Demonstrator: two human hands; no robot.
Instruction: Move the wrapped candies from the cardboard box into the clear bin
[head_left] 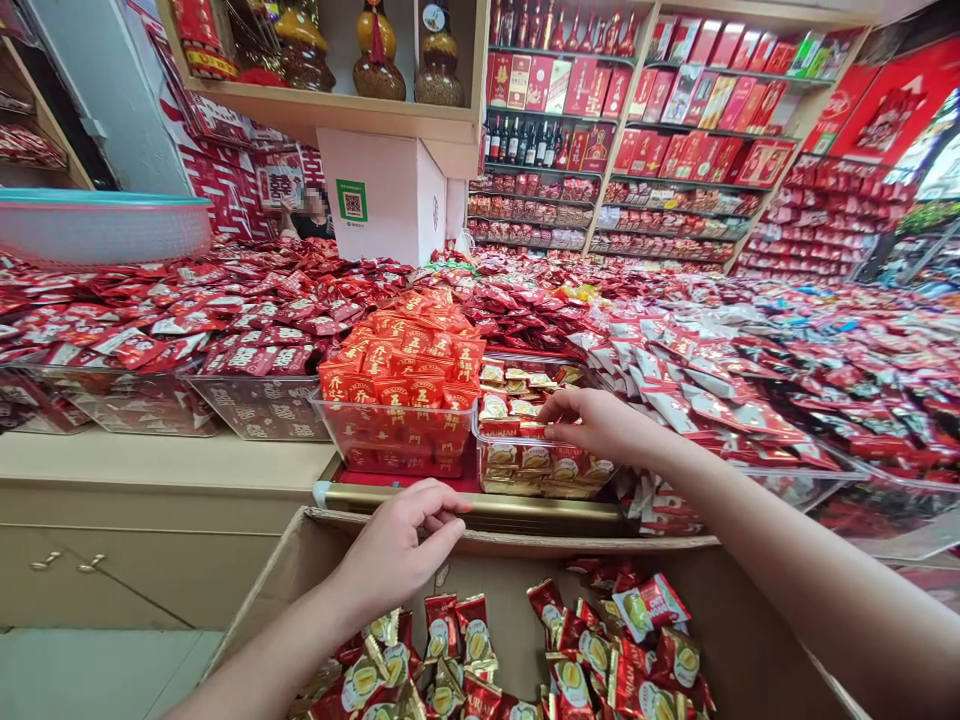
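While my left forearm slants up from the lower left over the one cardboard box [274, 570] in front of me, my left hand [409, 540] hangs above its far side, half curled, thumb stretched forward with a gap to the bent fingers and nothing showing in it. Below that there's a loose heap of red-and-gold durian candies [570, 685], way too overlapped to count properly, plus one odd white-and-red packet [651, 605] on the right side of the heap.

Past the box edge is one gold rail [480, 508], and two cabinet handles [46, 562] off to the left. My right arm cuts in from the right edge, pretty straight, and my right hand [600, 425] is palm down over one clear bin [517, 440] with more of the same candies in it. Fingers are bent and close together at the candies; can't tell if they're pinching one.

Just left of that: one bin of orange packets [405, 360], then three bins of darker red packets [262, 358]. Behind, one stacked-looking basket [105, 225] at far left, one QR sign [352, 200], three gourd-shaped bottles [379, 70] up on a shelf, and one person [311, 225] in the back
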